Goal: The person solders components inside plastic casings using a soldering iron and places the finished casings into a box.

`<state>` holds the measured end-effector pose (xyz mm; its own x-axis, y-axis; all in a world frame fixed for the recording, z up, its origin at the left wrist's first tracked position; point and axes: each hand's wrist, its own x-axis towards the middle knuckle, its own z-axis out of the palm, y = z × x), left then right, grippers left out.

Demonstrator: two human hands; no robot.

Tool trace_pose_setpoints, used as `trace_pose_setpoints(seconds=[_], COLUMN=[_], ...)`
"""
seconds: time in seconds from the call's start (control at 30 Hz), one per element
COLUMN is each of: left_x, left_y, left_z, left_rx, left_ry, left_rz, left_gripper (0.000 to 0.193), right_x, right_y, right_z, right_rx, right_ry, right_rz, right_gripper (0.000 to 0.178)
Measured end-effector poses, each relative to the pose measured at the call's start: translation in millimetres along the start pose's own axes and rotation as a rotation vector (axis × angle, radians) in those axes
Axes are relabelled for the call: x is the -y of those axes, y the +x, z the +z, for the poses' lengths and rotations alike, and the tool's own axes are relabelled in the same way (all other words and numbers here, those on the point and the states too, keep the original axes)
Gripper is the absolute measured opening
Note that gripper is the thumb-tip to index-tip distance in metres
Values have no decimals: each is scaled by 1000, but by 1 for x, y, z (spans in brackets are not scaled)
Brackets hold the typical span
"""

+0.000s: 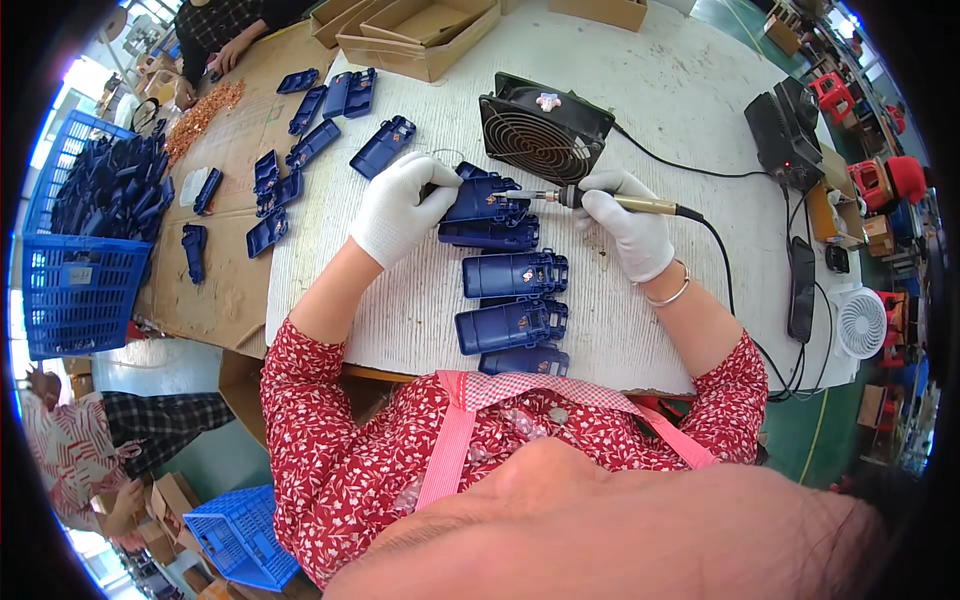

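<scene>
My right hand, in a white glove, grips a soldering iron whose tip points left over a dark blue plastic case. Small copper-coloured parts show at that case's right end, by the tip. My left hand, also gloved, is closed in a pinch at the case's left edge. A thin looped solder wire rises by its fingers; the pinch itself is partly hidden. Toward me, more blue cases lie in an overlapping column down the white table.
A black fan stands just beyond the iron. The cord runs right to a black soldering station. Loose blue cases lie at left, near a blue crate full of blue parts. Cardboard trays stand behind; another person's hand is far left.
</scene>
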<state>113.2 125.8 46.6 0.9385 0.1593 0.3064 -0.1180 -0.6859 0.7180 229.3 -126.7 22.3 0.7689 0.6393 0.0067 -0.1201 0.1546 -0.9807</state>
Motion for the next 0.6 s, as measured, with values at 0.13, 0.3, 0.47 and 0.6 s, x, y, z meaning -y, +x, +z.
trace_pose_setpoints(seconds=[0.13,0.3,0.47,0.6], left_x=[-1,0,-1,-1], left_y=[0,1,0,1], left_z=[0,0,0,0], left_rx=[-1,-7,-12,-13], left_ry=[6,3,2,-14], left_rz=[-4,18,15,8], left_gripper=[7,7,7,7], right_x=[2,1,2,4], right_y=[0,0,-1,-1], right_z=[1,-1,0,0], right_rx=[-9,3,36,42], right_ry=[-27,-19,-60,-61], right_rz=[3,13,-17,-1], right_gripper=[13,13,12,13])
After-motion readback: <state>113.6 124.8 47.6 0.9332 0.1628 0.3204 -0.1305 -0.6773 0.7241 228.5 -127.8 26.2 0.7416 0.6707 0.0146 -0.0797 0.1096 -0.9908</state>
